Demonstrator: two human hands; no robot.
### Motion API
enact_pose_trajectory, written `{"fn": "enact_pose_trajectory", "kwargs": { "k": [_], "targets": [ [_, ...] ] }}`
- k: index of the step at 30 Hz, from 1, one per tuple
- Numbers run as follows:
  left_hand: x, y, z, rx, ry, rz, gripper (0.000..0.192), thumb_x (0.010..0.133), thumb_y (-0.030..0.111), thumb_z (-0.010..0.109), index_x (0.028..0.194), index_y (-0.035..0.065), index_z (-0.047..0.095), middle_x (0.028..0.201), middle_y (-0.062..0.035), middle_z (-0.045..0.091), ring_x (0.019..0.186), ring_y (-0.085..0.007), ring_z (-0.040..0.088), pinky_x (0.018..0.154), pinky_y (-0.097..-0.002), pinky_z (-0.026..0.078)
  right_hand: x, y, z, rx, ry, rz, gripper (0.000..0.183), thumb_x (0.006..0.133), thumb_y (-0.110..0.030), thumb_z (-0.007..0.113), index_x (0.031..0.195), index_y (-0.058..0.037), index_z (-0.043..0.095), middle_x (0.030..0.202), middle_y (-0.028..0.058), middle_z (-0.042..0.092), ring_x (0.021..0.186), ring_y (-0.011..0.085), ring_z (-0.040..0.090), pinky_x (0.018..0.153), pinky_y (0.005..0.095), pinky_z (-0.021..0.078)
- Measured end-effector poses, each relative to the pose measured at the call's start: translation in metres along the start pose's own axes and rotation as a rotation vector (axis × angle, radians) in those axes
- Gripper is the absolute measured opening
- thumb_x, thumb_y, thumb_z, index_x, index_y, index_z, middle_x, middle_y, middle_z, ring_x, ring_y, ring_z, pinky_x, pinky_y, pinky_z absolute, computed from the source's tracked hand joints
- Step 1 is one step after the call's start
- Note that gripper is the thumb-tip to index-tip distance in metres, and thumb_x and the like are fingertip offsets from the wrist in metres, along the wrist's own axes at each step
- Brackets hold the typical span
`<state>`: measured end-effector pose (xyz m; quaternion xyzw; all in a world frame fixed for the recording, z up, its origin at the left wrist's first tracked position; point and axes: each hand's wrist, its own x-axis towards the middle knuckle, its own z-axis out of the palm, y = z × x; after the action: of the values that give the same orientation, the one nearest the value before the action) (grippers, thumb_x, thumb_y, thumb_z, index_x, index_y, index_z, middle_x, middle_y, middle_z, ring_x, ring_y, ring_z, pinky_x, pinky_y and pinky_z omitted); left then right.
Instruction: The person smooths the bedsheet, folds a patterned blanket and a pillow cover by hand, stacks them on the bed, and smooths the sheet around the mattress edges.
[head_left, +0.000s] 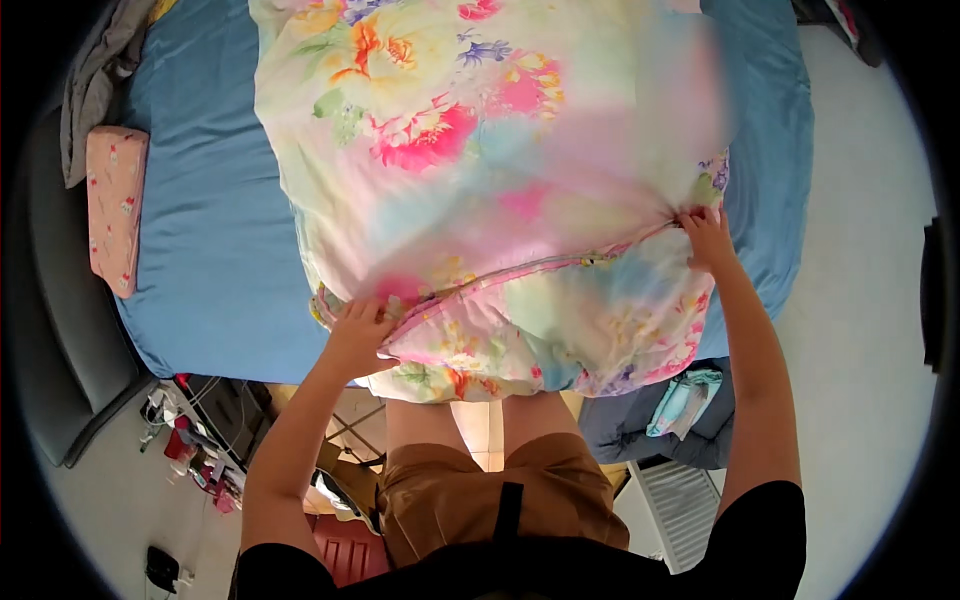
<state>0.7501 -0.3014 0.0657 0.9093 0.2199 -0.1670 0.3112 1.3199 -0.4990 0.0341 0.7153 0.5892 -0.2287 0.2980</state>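
A floral duvet or duvet cover (450, 195) in pink, white and pale green lies over a bed with a blue sheet (217, 225). A pink-edged opening or seam (517, 268) runs slantwise across its near part, higher at the right. At the lower left end of that edge, my left hand (361, 337) grips the fabric, fingers curled over it. My right hand (705, 236) pinches gathered cloth at the upper right end. Between the hands, the near flap (555, 322) hangs down over the bed's front edge, against my legs. The fingertips are partly hidden in the folds.
A pink patterned pillow (116, 210) lies at the left, by the dark headboard (67, 300) and a grey cloth (94, 82). Below the bed's near edge are a cluttered rack (217, 427), a dark cushioned seat (622, 431) with a folded turquoise cloth (684, 403), and a red object (349, 547).
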Motion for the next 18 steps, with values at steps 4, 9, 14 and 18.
{"fn": "enact_pose_trajectory", "kwargs": {
  "k": [4,9,14,18],
  "targets": [
    [-0.028,0.011,0.033,0.136,-0.001,0.174,0.041,0.065,0.027,0.073,0.1,0.011,0.059,0.106,-0.0075,0.056,0.106,-0.0261,0.052,0.09,-0.0423,0.039,0.002,-0.005,0.02,-0.087,-0.095,0.069,0.075,0.057,-0.013,0.072,0.126,-0.018,0.042,0.104,0.0056,0.062,0.108,0.0265,0.054,0.108,0.0546,0.0203],
    [-0.065,0.022,0.049,0.07,-0.339,-0.424,0.038,0.067,0.024,0.069,0.101,0.0151,0.056,0.096,-0.0067,0.062,0.102,-0.0205,0.057,0.078,-0.0418,0.044,-0.054,0.016,0.055,-0.013,-0.123,0.301,0.03,0.071,-0.018,0.064,0.101,-0.0178,0.064,0.094,0.0069,0.067,0.094,0.0253,0.062,0.097,0.0543,0.0318],
    [-0.155,0.028,0.068,0.185,-0.094,-0.561,0.025,0.067,0.02,0.067,0.09,0.0132,0.059,0.093,-0.0075,0.062,0.09,-0.0252,0.058,0.077,-0.0448,0.045,-0.156,0.019,0.042,0.206,0.183,0.312,0.029,0.073,-0.013,0.058,0.1,-0.0188,0.065,0.096,0.006,0.066,0.094,0.0291,0.061,0.089,0.0496,0.0394],
    [-0.216,0.08,0.061,0.088,0.145,-0.445,0.019,0.068,0.015,0.064,0.086,0.0111,0.059,0.087,-0.0104,0.062,0.085,-0.0302,0.057,0.078,-0.0458,0.045,-0.246,0.019,0.022,0.377,0.432,0.4,0.026,0.074,-0.008,0.056,0.098,-0.0127,0.065,0.098,0.0099,0.062,0.092,0.0318,0.059,0.082,0.0435,0.0441]
  ]
}}
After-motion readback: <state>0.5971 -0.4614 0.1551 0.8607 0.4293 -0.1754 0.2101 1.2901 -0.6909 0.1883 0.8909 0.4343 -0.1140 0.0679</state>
